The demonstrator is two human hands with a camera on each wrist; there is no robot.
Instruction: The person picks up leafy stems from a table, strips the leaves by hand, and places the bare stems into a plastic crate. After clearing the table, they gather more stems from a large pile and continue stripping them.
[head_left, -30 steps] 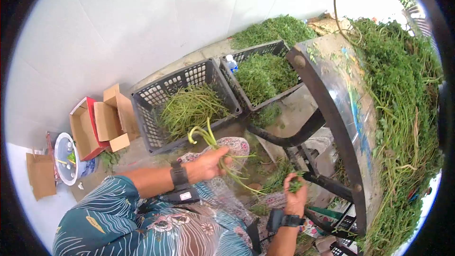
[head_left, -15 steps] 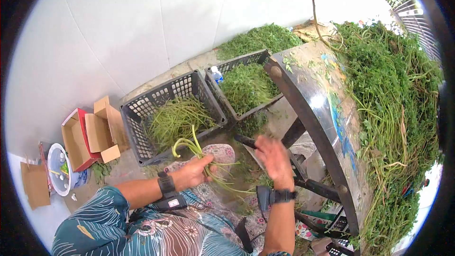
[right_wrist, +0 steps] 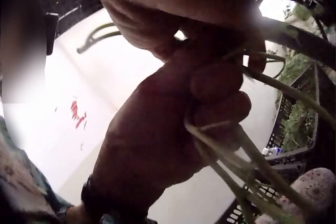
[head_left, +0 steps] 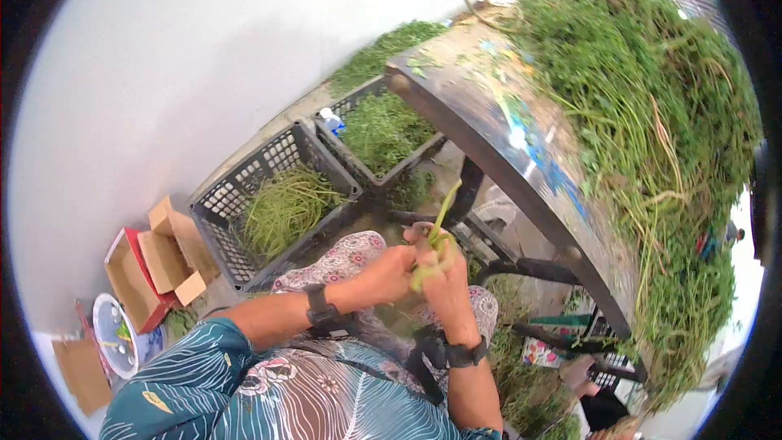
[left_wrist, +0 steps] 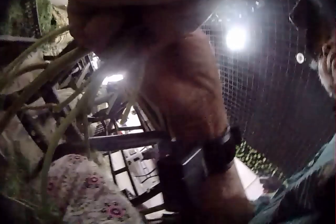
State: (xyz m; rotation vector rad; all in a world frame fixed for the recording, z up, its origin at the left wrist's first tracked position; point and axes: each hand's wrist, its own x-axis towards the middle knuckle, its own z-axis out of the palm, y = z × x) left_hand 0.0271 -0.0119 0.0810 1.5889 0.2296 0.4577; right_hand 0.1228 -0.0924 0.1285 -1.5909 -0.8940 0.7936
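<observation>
Both hands meet above the lap in the head view, with a small bunch of long green stems [head_left: 444, 213] between them. My left hand [head_left: 389, 274] holds the bunch; in the right wrist view its curled fingers [right_wrist: 218, 82] wrap the stems [right_wrist: 236, 163], which trail down to the right. Beside it my right hand [head_left: 446, 287] grips the same bunch, its fingers bent close against the left ones. Thin stems [left_wrist: 58, 129] also hang past the hands in the left wrist view. Where the fingers meet is partly hidden and blurred.
A black crate [head_left: 236, 232] holds bare stems [head_left: 285, 208]; another crate [head_left: 399, 169] beside it holds leafy greens [head_left: 383, 130] and a bottle [head_left: 331, 121]. A table [head_left: 505, 147] at the right carries a large heap of greens [head_left: 652, 114]. Cardboard boxes [head_left: 167, 248] and a basin [head_left: 110, 334] stand left.
My right hand, which held small leafy bits and then opened, has come left to the bunch and now grips it beside the left hand. The left hand has moved right and the stems point upward.
</observation>
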